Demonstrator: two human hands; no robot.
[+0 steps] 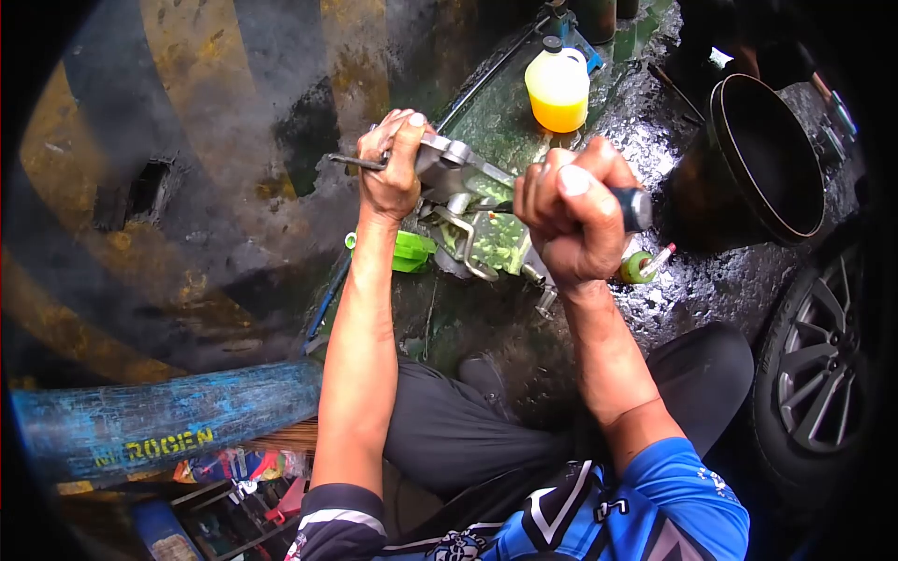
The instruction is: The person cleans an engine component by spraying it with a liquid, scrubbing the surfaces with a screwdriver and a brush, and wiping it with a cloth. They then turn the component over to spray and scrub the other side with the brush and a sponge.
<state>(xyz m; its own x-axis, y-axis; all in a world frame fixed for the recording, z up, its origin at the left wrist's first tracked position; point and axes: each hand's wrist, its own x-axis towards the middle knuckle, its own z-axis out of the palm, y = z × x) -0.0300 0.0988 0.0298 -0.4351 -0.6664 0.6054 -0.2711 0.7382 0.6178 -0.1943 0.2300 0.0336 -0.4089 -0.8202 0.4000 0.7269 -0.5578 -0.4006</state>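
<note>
Metal bracket (pixel 465 201) between hands: left hand (pixel 393 166) around it, right hand (pixel 569 220) around tool handle (pixel 637 208).

A plastic jug (pixel 557 89) partly filled with yellow liquid stands at the far middle on the wet, oily floor (pixel 711 290). To its right a black round pan (pixel 769 154) sits tilted on its side. A car wheel (pixel 818 374) is at the right edge. A blue cylinder (pixel 159 425) marked NITROGEN lies near left. A small green bottle (pixel 638 267) lies near the middle, and far left there are worn yellow and black stripes (pixel 103 140) around a hole (pixel 140 192).
</note>
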